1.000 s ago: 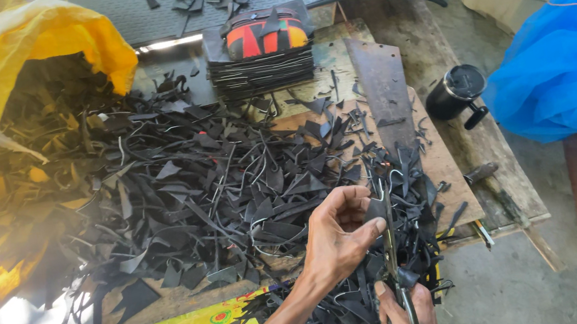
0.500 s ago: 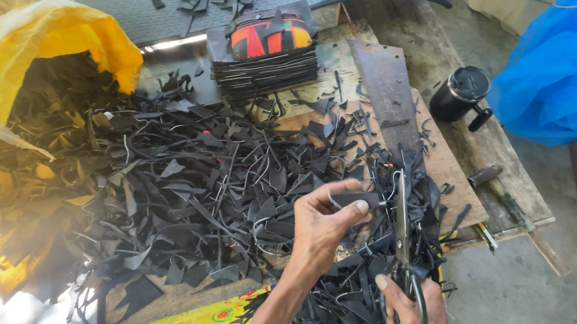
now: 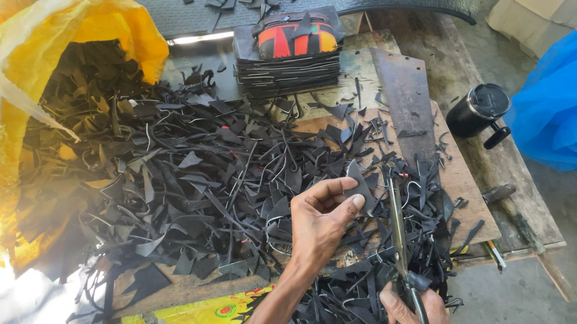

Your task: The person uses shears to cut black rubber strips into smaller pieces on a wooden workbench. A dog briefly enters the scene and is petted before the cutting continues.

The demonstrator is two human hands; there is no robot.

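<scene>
Just above the scrap-covered surface (image 3: 455,184), our left hand (image 3: 322,221) pinches a black offcut (image 3: 360,188) btwn thumb & fingers, directly left of the upright scissors (image 3: 398,229), whose handles our right hand (image 3: 416,316) grips shut, blades pointing away from us.

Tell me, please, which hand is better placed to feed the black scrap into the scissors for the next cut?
Left, probably. The left hand already pinches the black scrap right beside the scissors, while the right hand is occupied gripping the scissor handles.
</scene>
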